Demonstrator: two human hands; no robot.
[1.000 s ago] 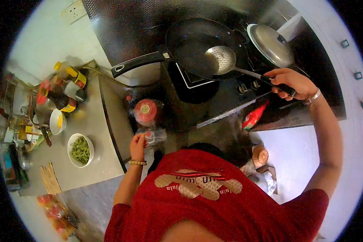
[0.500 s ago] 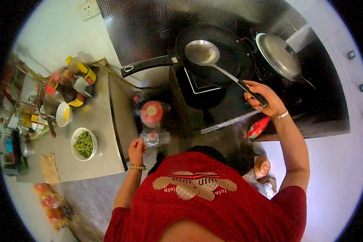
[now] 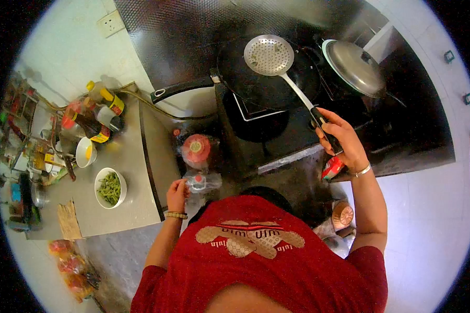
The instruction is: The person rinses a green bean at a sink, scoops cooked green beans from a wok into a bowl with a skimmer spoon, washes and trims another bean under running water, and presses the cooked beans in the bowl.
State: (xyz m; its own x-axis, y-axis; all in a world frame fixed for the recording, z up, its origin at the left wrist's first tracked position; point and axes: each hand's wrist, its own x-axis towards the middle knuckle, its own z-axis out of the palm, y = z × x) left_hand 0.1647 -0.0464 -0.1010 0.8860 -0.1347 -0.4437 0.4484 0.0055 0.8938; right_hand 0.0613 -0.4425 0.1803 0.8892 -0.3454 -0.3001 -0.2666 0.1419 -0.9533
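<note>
My right hand (image 3: pixel 343 136) is wrapped round the black handle of a metal skimmer (image 3: pixel 269 55). Its perforated round head is raised over the black wok (image 3: pixel 235 70) on the stove, with small green bits stuck to it. My left hand (image 3: pixel 177 194) hangs by my side with its fingers curled in, and I see nothing in it. Just beyond those fingers is something wrapped in clear plastic (image 3: pixel 202 181), below a pink-red round container (image 3: pixel 196 148); whether the hand touches the plastic I cannot tell.
On the left counter (image 3: pixel 130 208) stand a bowl of green beans (image 3: pixel 109 189), a bowl with yellow contents (image 3: pixel 85 152) and several sauce bottles (image 3: pixel 96 127). Right of the wok sits a lidded pan (image 3: pixel 354 68). A red packet (image 3: pixel 332 168) is below the stove edge.
The skimmer has risen from the wok, its head now turned to show more of its perforated face. My right hand has shifted slightly down. The left hand stays put; the view has shifted slightly.
</note>
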